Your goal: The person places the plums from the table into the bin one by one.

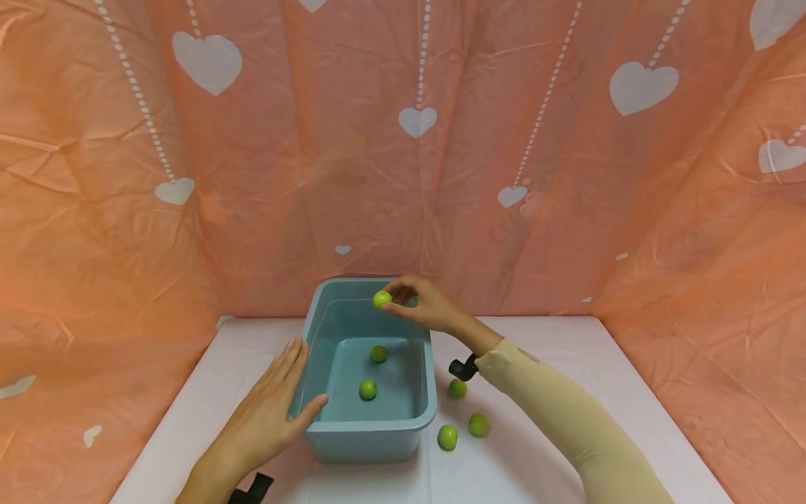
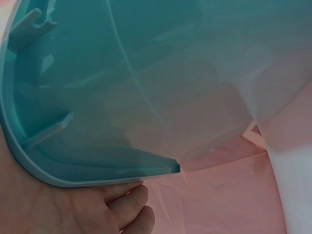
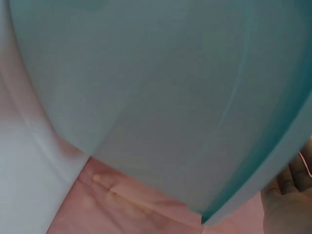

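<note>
My right hand pinches a small round green fruit between thumb and fingertips, over the far end of a blue-grey plastic basin. Two more such fruits, a nearer one and a farther one, lie on the basin's floor. Along the basin's left rim rests my left hand, its fingers straight and its thumb at the near left corner. In the left wrist view, that hand lies against the rim. The right wrist view shows the basin's outer wall, with part of the right hand beyond the rim.
Three green fruits lie on the white tabletop right of the basin: a near one, one beside it and one farther back by the right wrist's black camera mount. An orange curtain with white hearts surrounds the table.
</note>
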Demonstrator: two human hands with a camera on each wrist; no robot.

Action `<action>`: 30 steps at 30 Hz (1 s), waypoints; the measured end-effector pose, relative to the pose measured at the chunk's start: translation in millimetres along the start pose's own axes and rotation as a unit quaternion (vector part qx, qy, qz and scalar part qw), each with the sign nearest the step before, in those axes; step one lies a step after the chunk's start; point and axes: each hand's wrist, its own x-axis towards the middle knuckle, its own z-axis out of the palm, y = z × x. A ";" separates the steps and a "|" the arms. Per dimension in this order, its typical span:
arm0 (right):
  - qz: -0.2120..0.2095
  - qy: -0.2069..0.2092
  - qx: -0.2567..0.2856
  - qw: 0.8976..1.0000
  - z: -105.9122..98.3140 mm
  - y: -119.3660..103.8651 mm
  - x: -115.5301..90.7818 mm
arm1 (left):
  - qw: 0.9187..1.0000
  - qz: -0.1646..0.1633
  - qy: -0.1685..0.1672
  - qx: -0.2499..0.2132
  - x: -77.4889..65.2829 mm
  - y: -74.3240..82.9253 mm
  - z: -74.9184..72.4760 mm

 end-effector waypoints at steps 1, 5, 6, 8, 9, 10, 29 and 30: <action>0.000 -0.003 0.001 1.000 1.5 -0.9 1.5 | 1.000 0.001 0.000 0.000 0.0 -0.1 -0.1; 0.002 -0.020 0.013 1.000 7.4 -3.0 5.9 | 1.000 0.004 0.004 0.004 0.9 -0.9 0.5; 0.003 -0.025 0.016 1.000 9.0 -3.3 6.4 | 1.000 0.005 0.005 0.004 1.1 -1.1 0.7; 0.006 -0.036 0.020 0.999 12.1 -4.1 7.1 | 1.000 0.006 0.006 0.005 1.2 -1.3 1.2; 0.007 -0.042 0.019 0.999 13.7 -4.6 7.4 | 1.000 0.006 0.006 0.004 1.0 -1.4 1.5; 0.007 -0.046 0.017 0.999 15.1 -5.3 7.7 | 1.000 0.006 0.006 0.004 0.9 -1.5 1.5; 0.021 -0.139 -0.039 0.989 36.4 -16.6 24.1 | 1.000 0.004 0.009 0.000 0.1 -1.5 0.9; 0.021 -0.146 -0.041 0.988 37.6 -16.2 24.7 | 1.000 0.003 0.007 -0.001 0.0 -1.4 1.0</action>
